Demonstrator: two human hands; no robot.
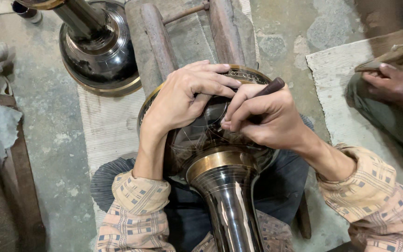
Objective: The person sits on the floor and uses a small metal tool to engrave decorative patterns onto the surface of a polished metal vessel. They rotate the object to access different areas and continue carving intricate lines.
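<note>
The dark metal vessel (211,154) is steadied by the left hand (183,95), spread flat — nothing grasped. A dark-handled tool (269,87) is clenched in the right hand (262,116) just beside it; its tip, apparently against the vessel, is hidden.

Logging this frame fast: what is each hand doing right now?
Left hand: open, fingers spread flat on the dark vase.
Right hand: closed on an engraving tool, tip against the vase.
</note>
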